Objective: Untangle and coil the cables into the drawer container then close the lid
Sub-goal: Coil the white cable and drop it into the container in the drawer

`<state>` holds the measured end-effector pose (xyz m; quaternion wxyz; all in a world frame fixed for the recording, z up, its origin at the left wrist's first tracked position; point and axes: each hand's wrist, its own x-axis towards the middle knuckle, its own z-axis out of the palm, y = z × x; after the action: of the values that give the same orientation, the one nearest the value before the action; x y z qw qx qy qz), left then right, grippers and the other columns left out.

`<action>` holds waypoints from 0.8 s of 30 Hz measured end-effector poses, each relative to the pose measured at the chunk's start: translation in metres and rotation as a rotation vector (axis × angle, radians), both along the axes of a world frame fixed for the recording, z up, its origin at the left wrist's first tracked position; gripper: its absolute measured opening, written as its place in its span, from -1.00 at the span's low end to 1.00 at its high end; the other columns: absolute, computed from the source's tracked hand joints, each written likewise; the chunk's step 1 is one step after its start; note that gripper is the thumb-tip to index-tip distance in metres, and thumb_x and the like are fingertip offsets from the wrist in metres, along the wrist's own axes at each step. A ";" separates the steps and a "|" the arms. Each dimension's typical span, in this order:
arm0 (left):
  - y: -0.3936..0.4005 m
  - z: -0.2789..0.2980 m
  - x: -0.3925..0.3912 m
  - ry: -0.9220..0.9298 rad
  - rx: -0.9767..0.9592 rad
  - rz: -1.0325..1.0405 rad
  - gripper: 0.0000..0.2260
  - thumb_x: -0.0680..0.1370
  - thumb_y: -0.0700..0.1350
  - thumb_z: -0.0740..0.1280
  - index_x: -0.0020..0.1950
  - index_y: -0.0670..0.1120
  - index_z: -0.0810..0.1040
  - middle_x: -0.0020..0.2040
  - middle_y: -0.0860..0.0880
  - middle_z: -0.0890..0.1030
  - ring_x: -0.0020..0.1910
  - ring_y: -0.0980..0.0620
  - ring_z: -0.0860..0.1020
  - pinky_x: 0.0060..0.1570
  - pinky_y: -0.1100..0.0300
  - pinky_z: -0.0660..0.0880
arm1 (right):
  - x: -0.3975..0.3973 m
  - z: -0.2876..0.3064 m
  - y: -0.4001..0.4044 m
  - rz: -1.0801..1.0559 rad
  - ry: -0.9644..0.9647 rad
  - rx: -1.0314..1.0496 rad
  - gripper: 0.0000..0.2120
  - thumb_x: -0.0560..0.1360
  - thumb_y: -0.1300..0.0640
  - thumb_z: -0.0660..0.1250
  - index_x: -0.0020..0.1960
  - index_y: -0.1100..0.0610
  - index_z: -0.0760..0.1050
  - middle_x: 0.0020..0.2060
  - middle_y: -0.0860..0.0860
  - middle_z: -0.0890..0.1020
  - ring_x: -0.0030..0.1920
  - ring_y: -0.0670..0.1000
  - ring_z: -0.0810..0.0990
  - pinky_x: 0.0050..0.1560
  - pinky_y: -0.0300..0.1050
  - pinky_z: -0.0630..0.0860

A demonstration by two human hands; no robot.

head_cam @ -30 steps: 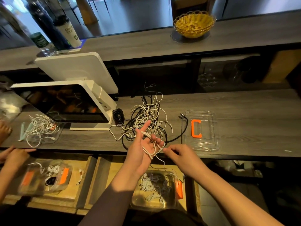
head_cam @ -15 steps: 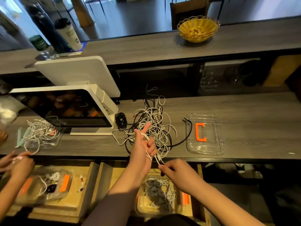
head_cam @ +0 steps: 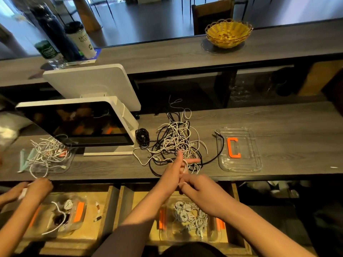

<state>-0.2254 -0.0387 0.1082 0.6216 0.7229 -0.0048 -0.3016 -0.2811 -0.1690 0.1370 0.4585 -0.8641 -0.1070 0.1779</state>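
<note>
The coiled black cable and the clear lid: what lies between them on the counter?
In the head view, the tangled cable pile lies between the coiled black cable and the clear lid.

A white point-of-sale terminal [head_cam: 87, 125] is set at the left of the grey wood-grain counter [head_cam: 287, 127]. A yellow wicker basket [head_cam: 228, 33] is placed on the raised ledge [head_cam: 157, 52] behind; at the ledge's left end a lidded paper cup [head_cam: 81, 39], a dark bottle [head_cam: 55, 32] and a green-labelled bottle [head_cam: 49, 52] are grouped.
</note>
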 end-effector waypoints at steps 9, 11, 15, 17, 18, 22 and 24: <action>0.021 0.013 -0.007 0.372 -0.177 -0.136 -0.31 0.41 0.58 0.01 -0.22 -0.06 0.42 -0.47 0.06 0.34 -0.53 0.13 0.22 -0.51 0.31 0.16 | 0.011 0.006 0.004 -0.255 -0.216 -0.079 -0.80 0.48 -0.09 0.44 -0.13 0.01 0.53 -0.34 -0.10 0.58 -0.30 -0.14 0.54 -0.27 -0.19 0.42; 0.025 0.014 -0.005 0.434 -0.236 -0.186 -0.31 0.27 0.63 0.21 -0.21 -0.02 0.49 -0.44 0.05 0.30 -0.52 0.15 0.20 -0.49 0.31 0.14 | 0.012 0.007 0.005 -0.303 -0.227 -0.078 -0.78 0.45 -0.07 0.49 -0.14 0.01 0.50 -0.37 -0.09 0.57 -0.33 -0.13 0.52 -0.32 -0.24 0.38; 0.032 0.015 -0.005 0.434 -0.283 -0.263 -0.27 0.21 0.46 0.48 0.13 -0.03 0.43 -0.41 0.07 0.36 -0.52 0.20 0.29 -0.49 0.36 0.35 | 0.016 0.008 0.005 -0.310 -0.266 -0.063 -0.83 0.47 0.15 0.44 -0.05 -0.01 0.46 -0.43 -0.05 0.51 -0.41 -0.11 0.42 -0.37 -0.22 0.32; 0.034 0.016 -0.005 0.381 -0.294 -0.265 -0.36 0.30 0.36 0.43 0.13 -0.08 0.40 -0.39 0.05 0.42 -0.50 0.20 0.39 -0.41 0.28 0.53 | 0.018 0.007 0.006 -0.288 -0.265 -0.064 -0.86 0.51 0.17 0.40 -0.01 -0.02 0.48 -0.39 -0.10 0.53 -0.38 -0.14 0.45 -0.34 -0.22 0.35; 0.036 0.019 -0.006 0.370 -0.297 -0.262 -0.41 0.35 0.32 0.39 0.10 -0.11 0.39 -0.38 0.04 0.44 -0.50 0.19 0.41 -0.40 0.26 0.55 | 0.018 0.007 0.006 -0.279 -0.270 -0.061 -0.88 0.53 0.16 0.38 0.01 -0.01 0.50 -0.34 -0.13 0.56 -0.33 -0.16 0.50 -0.30 -0.20 0.39; 0.040 0.021 -0.005 0.418 -0.329 -0.176 -0.59 0.51 0.17 0.31 0.12 -0.11 0.31 -0.38 0.03 0.39 -0.52 0.20 0.27 -0.56 0.39 0.22 | 0.018 0.008 0.009 -0.335 -0.291 -0.004 -0.87 0.59 0.18 0.32 0.09 0.03 0.59 -0.10 -0.12 0.64 -0.07 -0.15 0.60 -0.04 -0.12 0.55; 0.040 0.019 -0.005 0.411 -0.322 -0.151 -0.60 0.55 0.16 0.28 0.19 -0.10 0.31 -0.40 0.04 0.36 -0.52 0.21 0.24 -0.56 0.39 0.13 | 0.018 0.009 0.011 -0.387 -0.285 0.008 -0.89 0.59 0.14 0.33 0.08 0.00 0.58 -0.15 -0.11 0.65 -0.13 -0.14 0.61 -0.08 -0.10 0.57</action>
<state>-0.2307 0.0016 0.1267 0.6923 0.5361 0.0197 -0.4827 -0.2635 -0.1583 0.1463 0.4676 -0.8831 -0.0036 -0.0374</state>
